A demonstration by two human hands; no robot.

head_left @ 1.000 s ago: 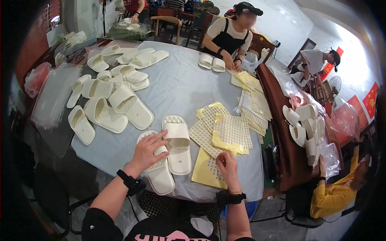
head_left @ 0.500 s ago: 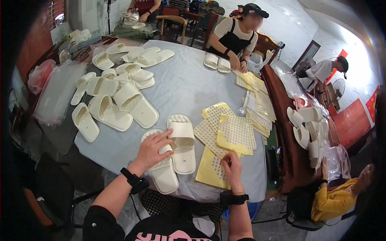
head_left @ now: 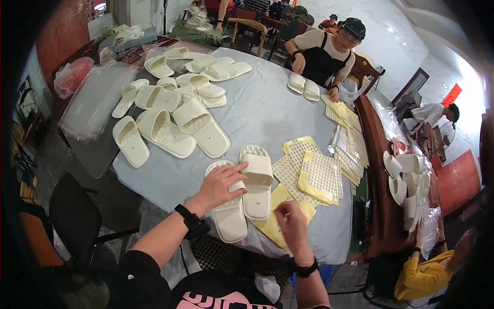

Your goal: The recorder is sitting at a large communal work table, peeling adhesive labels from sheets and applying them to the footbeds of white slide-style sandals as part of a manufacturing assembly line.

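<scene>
Two cream slippers (head_left: pixel 244 193) lie side by side; left hand (head_left: pixel 218 185) rests spread on one, right hand (head_left: pixel 290 224) apparently pinches a yellow sticker sheet (head_left: pixel 280 198).

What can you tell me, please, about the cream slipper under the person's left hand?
The cream foam-like slide slipper lies sole-down on the grey-covered round table, near its front edge, heel toward the person. It has a wide strap and textured footbed. The left hand rests on its strap, and its matching slipper lies alongside on its right.

Along the table's (head_left: pixel 267 110) far-left edge we see loose cream slippers (head_left: pixel 175 121); a person (head_left: pixel 329 51) stands at its far edge; clear bags (head_left: pixel 95 100) lie beyond its left edge.
</scene>
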